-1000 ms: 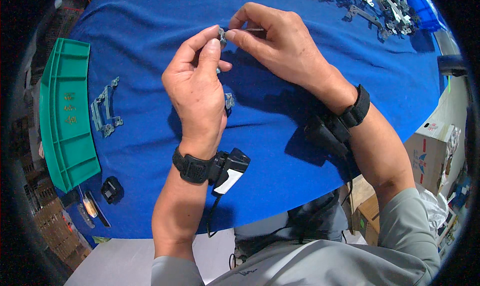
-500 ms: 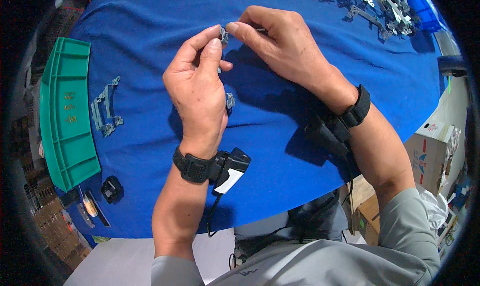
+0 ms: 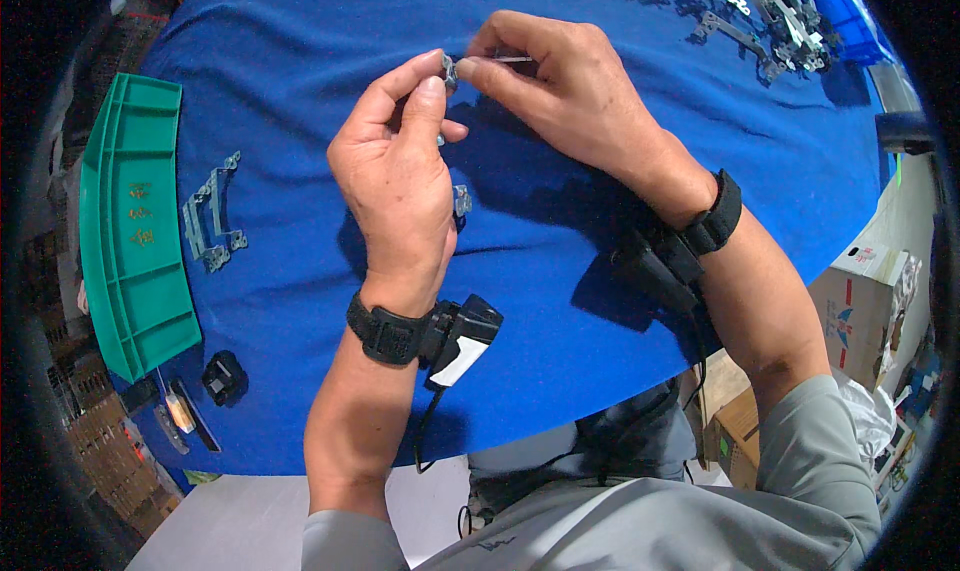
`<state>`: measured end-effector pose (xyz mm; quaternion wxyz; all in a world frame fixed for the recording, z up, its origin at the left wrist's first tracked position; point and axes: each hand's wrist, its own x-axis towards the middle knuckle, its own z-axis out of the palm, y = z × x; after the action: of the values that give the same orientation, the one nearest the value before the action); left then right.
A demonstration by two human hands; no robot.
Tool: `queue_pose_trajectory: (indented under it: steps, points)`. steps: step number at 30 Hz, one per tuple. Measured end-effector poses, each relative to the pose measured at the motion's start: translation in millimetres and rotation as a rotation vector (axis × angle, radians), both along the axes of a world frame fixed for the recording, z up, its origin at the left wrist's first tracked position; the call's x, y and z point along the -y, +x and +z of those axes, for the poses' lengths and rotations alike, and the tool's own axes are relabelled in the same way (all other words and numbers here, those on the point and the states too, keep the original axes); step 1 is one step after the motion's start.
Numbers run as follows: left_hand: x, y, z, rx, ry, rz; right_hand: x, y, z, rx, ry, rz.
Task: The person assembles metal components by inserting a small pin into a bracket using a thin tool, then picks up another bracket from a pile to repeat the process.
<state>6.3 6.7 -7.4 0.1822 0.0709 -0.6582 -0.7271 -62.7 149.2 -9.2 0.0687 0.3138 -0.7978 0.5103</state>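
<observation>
My left hand (image 3: 395, 161) is closed, pinching one end of a grey metal bracket (image 3: 450, 71) between thumb and fingers. What looks like the bracket's other end pokes out beside the palm; its middle is hidden behind the hand. Close to that pinched end, my right hand (image 3: 570, 76) is closed too, with thumb and index fingertips together at the bracket. A thin, pale, stick-like tool (image 3: 515, 59) shows between its fingers, its tip hidden. Two or more similar grey metal brackets (image 3: 212, 216) lie on the blue cloth (image 3: 560, 311) to the left.
A green plastic tray (image 3: 140, 301) stands at the left edge. Near its lower end lie a black clip-like part (image 3: 224, 378) and several slim tools (image 3: 182, 411). At the far right, a heap of metal parts (image 3: 770, 21) sits beside a blue bin (image 3: 845, 16).
My right fingertips have shifted slightly at the bracket, and more of the pale stick-like tool shows between the fingers. My left hand has hardly moved.
</observation>
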Motion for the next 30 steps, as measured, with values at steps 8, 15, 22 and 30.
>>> queue_pose_trajectory:
  steps: [8,15,22,30]
  points:
    - [0,0,0,-0.009,-0.01,0.029,-1,-1,8,-0.046,0.139,-0.102]
    - [0,0,0,-0.015,0.013,0.017,4,-1,-2,-0.084,-0.189,-0.053]
    - [-3,-1,3,0.0,0.03,0.019,0,0,4,-0.073,0.064,-0.112]
    - [0,0,0,-0.032,0.003,0.014,3,1,3,-0.069,-0.02,-0.095]
